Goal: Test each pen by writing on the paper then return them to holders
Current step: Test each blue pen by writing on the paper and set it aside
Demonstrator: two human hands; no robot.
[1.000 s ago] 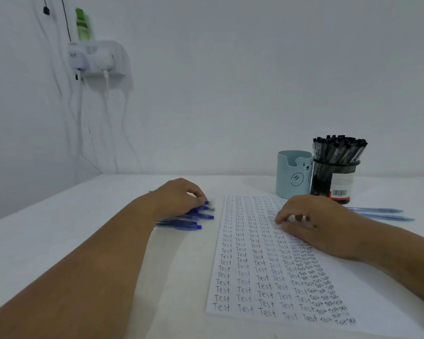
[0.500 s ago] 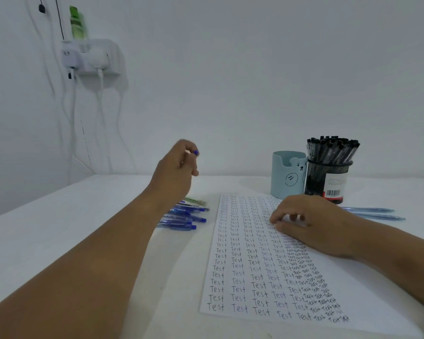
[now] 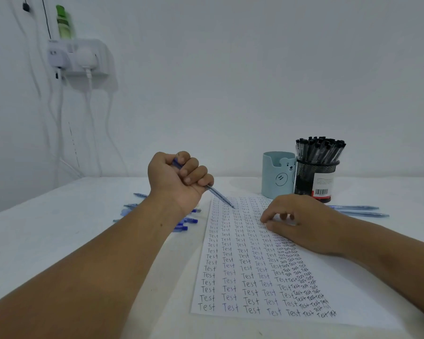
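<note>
Head view showed the left hand [image 3: 179, 178] in a fist grip around a pen [image 3: 219, 195], its tip over the paper [image 3: 245, 265]. Right hand [image 3: 301, 222] rested there on loosely bent fingers, holding nothing. I'd have swapped to a fingertip pinch before writing.

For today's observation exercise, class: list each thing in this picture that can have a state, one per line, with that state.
Left hand: raised, grips a blue pen.
Blue pen: held, tip angled down over the paper.
Right hand: rests on the paper.
Paper: flat, nearly filled with "Test".
Blue holder: upright, no pens showing.
Mesh holder: upright, full of black pens.
Loose blue pens: lying on table.
</note>
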